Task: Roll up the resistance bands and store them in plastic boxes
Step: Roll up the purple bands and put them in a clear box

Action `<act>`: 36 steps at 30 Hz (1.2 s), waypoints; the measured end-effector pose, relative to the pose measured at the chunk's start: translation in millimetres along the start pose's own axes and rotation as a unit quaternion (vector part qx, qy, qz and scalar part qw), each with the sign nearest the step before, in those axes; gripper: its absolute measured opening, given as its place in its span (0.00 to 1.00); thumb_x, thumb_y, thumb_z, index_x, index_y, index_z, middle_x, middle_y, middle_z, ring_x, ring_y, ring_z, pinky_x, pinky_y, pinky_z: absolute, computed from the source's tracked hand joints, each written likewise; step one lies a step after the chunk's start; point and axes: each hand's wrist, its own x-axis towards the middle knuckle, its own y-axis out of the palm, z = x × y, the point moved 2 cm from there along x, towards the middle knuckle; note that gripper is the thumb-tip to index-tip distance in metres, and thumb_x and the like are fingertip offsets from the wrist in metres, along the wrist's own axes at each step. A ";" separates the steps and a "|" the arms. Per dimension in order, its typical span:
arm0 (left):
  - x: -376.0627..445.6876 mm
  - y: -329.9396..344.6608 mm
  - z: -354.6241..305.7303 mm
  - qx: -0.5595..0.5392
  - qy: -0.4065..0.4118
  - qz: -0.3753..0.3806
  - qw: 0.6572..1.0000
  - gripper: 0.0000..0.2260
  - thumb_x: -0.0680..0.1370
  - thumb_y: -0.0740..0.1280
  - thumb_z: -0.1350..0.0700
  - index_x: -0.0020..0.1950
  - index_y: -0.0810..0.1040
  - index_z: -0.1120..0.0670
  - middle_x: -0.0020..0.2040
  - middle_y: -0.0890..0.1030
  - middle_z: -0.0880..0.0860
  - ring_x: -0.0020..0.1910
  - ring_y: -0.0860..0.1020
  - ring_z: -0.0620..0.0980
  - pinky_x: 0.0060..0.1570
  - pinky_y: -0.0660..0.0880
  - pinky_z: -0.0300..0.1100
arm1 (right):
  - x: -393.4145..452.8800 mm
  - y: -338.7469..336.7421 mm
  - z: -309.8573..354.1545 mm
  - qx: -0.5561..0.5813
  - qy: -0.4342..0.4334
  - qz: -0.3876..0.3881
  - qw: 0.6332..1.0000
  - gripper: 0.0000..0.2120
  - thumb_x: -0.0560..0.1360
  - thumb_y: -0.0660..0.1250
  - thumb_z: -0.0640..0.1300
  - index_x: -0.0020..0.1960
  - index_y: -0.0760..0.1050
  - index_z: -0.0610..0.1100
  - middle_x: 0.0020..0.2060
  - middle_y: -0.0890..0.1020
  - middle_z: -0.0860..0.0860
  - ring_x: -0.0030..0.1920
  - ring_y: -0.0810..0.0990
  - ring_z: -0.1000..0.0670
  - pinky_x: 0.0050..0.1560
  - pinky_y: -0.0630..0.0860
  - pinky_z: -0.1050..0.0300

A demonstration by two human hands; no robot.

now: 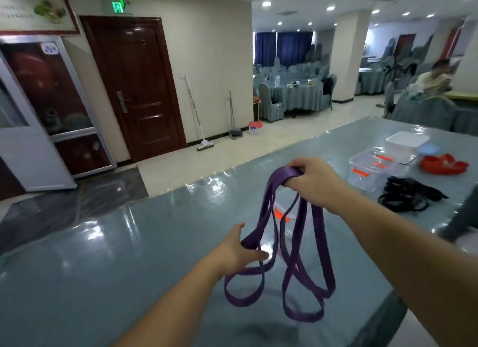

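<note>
A purple resistance band (305, 264) hangs in several loops above the grey-blue table (129, 269). My right hand (313, 181) is shut on its top end and holds it up. My left hand (240, 253) grips one lower loop at the left side. A clear plastic box with orange clips (287, 214) lies on the table behind the band, partly hidden by it. Further right stand another clear box with orange clips (372, 170) and a white box (406, 145). A black band (408, 194) and a red band (443, 163) lie beside them.
A small blue lid (429, 148) lies by the white box. A dark chair back (463, 217) stands at the table's right edge. A person sits at a table at the far right. Covered chairs and round tables fill the room beyond.
</note>
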 end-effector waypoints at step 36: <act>196.8 289.5 -214.4 -0.008 0.162 0.087 0.983 0.07 0.80 0.72 0.55 0.56 0.80 0.54 0.50 0.83 0.56 0.47 0.81 0.50 0.45 0.76 0.38 | 34.3 -238.8 -252.0 0.177 0.143 -0.133 0.965 0.12 0.64 0.70 0.40 0.47 0.84 0.38 0.34 0.80 0.47 0.36 0.78 0.50 0.41 0.75 0.55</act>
